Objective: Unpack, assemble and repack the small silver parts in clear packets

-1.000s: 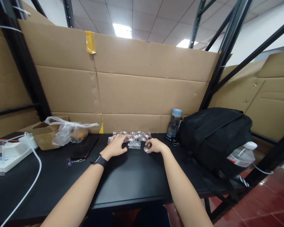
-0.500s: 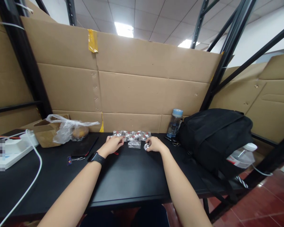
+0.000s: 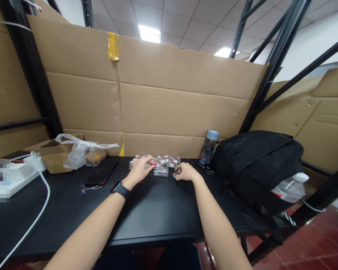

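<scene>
Several small clear packets with red bits [image 3: 173, 161] lie in a row at the back of the black table. My left hand [image 3: 141, 167], with a dark watch on the wrist, is over the left part of that row, its fingertips pinched on a small red item [image 3: 153, 164]. My right hand [image 3: 185, 171] is closed on a small shiny round item [image 3: 175, 174] just right of the packets. Between the hands lies a flat clear packet [image 3: 160, 171]. A bit of red [image 3: 140, 182] shows beside my left hand.
A black backpack [image 3: 259, 165] and a blue-capped bottle [image 3: 210, 147] stand on the right. On the left are a tied plastic bag [image 3: 76, 153], a cardboard box [image 3: 55, 157], a dark phone-like item [image 3: 98, 179], a keychain [image 3: 83, 189] and a white power strip [image 3: 19, 180] with a cable.
My left hand has shifted slightly right over the packets, and a red item now shows at its fingertips. My right hand stays nearly in place, still holding the round item. The view has shifted slightly.
</scene>
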`<state>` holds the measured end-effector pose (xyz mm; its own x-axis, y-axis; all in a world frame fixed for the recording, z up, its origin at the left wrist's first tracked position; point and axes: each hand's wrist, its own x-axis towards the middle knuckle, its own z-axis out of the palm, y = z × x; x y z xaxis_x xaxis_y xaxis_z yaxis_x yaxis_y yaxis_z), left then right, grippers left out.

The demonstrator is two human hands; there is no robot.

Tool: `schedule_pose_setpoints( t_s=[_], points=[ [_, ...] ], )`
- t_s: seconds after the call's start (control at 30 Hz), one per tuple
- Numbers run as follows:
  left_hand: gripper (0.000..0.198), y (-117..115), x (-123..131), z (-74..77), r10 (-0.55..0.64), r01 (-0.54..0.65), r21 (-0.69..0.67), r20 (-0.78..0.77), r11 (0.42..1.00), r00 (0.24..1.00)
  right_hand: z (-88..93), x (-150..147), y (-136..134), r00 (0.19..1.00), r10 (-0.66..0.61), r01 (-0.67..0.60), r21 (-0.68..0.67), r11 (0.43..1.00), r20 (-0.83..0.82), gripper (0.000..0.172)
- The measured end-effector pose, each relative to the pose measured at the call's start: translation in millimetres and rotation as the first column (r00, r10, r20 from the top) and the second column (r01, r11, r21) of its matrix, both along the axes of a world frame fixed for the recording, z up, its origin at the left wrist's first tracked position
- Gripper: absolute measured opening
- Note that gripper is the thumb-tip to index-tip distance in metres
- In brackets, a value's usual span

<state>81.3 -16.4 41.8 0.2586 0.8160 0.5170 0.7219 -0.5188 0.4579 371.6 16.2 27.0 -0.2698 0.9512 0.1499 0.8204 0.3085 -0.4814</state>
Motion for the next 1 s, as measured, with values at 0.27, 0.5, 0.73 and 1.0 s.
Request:
schedule_pose_setpoints(
  t_s=[0.27, 0.5, 0.73, 1.0],
  points=[
    [0.017, -11, 14, 3.8, 0.072, -0.073, 0.044, 0.038, 0.996, 0.997, 10.6, -44, -14, 0.752, 0.203, -0.150, 0.137, 0.979, -0.627, 0.048],
    [0.017, -8, 18, -2.0, 0.077, -0.086, 0.112, 0.080, 0.990, 0.994, 10.5, -87, -33, 0.559, 0.262, -0.224, 0.161, 0.961, -0.787, 0.052],
    [0.015, -11, 21, -2.5, 0.033, -0.058, 0.157, 0.156, 0.986, 0.987, 10.5, -89, -35, 0.500, 0.226, -0.222, 0.128, 0.967, -0.836, 0.050],
    [0.010, -15, 21, 1.7, 0.118, -0.144, 0.230, 0.122, 0.962, 0.986, 7.4, -88, -31, 0.475, 0.197, -0.250, 0.083, 0.965, -0.858, 0.036]
  ],
)
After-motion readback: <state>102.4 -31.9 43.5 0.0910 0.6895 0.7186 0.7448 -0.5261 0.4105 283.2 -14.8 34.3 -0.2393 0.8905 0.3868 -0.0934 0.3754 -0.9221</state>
